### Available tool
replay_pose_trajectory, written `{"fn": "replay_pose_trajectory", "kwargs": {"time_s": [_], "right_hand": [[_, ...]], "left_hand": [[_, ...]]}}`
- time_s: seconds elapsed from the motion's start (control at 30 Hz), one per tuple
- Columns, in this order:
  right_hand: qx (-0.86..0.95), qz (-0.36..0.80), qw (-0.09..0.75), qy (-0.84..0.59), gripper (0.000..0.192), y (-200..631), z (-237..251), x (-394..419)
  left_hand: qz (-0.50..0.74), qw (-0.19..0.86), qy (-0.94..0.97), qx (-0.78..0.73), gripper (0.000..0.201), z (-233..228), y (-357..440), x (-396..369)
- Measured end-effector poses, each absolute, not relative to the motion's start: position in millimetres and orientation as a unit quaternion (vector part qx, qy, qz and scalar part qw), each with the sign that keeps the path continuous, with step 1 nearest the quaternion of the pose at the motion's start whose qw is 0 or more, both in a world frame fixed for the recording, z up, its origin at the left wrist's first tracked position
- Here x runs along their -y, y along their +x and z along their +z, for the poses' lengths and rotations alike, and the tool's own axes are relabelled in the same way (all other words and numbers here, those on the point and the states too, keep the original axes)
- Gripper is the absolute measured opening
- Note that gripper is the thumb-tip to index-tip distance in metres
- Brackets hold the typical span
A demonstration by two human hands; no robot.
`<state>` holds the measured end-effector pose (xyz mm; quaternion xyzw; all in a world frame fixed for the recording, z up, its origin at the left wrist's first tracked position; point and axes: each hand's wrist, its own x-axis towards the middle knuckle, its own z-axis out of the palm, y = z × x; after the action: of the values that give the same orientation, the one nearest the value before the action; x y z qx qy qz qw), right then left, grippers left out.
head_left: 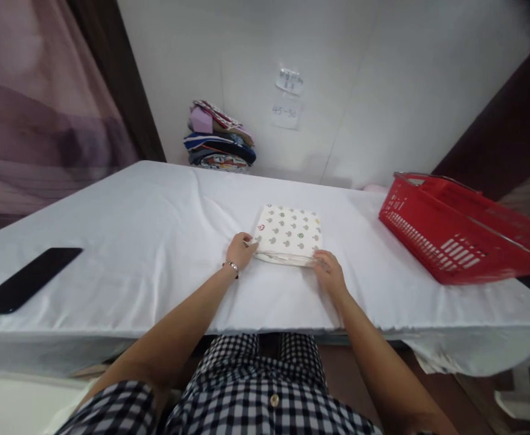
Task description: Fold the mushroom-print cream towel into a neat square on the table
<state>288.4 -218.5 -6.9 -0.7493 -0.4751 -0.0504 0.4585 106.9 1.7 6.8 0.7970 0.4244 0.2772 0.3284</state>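
Note:
A folded white cloth (288, 231) with a print of small grey tree-like shapes lies flat on the white-covered table, its layered edge towards me. At its near left corner, my left hand (241, 251) is closed, with the thumb and fingers gripping the edge. My right hand (329, 270) holds the near right corner in the same way, fingers bent around the layers. Parts of the fingertips are hidden against the fabric. Whether the cloth is a garment I cannot tell.
A red plastic basket (464, 232) stands on the table's right side. A black flat tablet-like object (29, 281) lies at the left. Against the back wall is a stack of folded fabrics (221, 142), with paper notes (289, 81) on the wall. The white tablecloth (156, 241) has wrinkles.

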Motion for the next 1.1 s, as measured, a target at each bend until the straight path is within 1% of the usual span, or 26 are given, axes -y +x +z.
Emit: {"fn": "replay_pose_trajectory", "kwargs": {"time_s": [0.07,0.13,0.2,0.27,0.37,0.5,0.77,0.93,1.1], "right_hand": [[0.416,-0.059,0.507,-0.752,0.022,285.1,-11.7,216.0],[0.382,-0.068,0.527,-0.756,0.023,283.3,-13.9,215.4],[0.379,-0.079,0.521,-0.760,0.023,281.6,-13.6,216.0],[0.388,-0.090,0.497,-0.771,0.024,279.2,-11.4,216.8],[0.392,-0.100,0.457,-0.792,0.026,274.8,-6.5,217.0],[0.402,-0.121,0.419,-0.805,0.027,271.6,-0.7,214.8],[0.428,-0.137,0.376,-0.810,0.027,274.3,0.8,215.2],[0.459,-0.175,0.302,-0.817,0.025,267.6,10.7,213.0],[0.499,-0.168,0.247,-0.813,0.021,260.4,21.8,194.6]], "left_hand": [[0.347,0.272,0.825,-0.352,0.023,7.4,104.9,1.9],[0.380,0.207,0.860,-0.272,0.024,8.4,104.7,6.3],[0.373,0.156,0.888,-0.218,0.026,8.8,106.0,10.4],[0.345,0.131,0.908,-0.197,0.025,8.4,108.3,12.6],[0.306,0.135,0.923,-0.191,0.021,7.0,111.5,11.4],[0.292,0.141,0.928,-0.185,0.022,6.5,112.9,7.8],[0.279,0.113,0.936,-0.183,0.025,5.0,116.4,4.6],[0.276,0.100,0.939,-0.180,0.025,6.8,119.7,5.2],[0.271,0.106,0.938,-0.189,0.025,11.0,121.7,7.4]]}}
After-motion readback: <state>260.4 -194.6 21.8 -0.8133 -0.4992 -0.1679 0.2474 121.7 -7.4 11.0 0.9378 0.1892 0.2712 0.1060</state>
